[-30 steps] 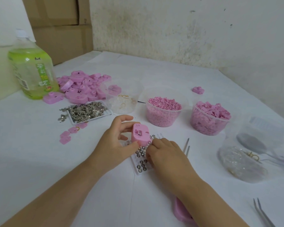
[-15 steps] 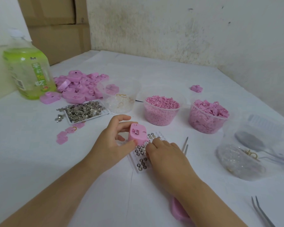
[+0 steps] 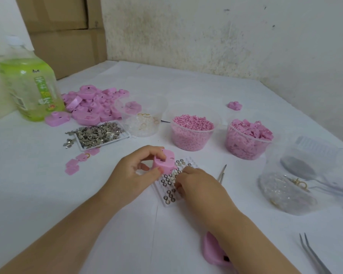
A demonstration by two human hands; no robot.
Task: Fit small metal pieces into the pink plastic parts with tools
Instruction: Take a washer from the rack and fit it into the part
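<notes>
At the desk [image 3: 38, 194], our left hand [image 3: 131, 175] grips the part [image 3: 164, 162] between thumb and curled fingers [image 3: 151, 153], just above the ring tray [image 3: 165, 205]. Over the past second we have tipped it flatter, slotted face up, which we judge readies it for a metal piece. Our right hand [image 3: 198, 186] bends over the tray, fingertips [image 3: 183, 172] down among the rings [image 3: 169, 181]; whether they pinch one we cannot tell. Tweezers [image 3: 222, 173] lie untouched just beside it.
</notes>
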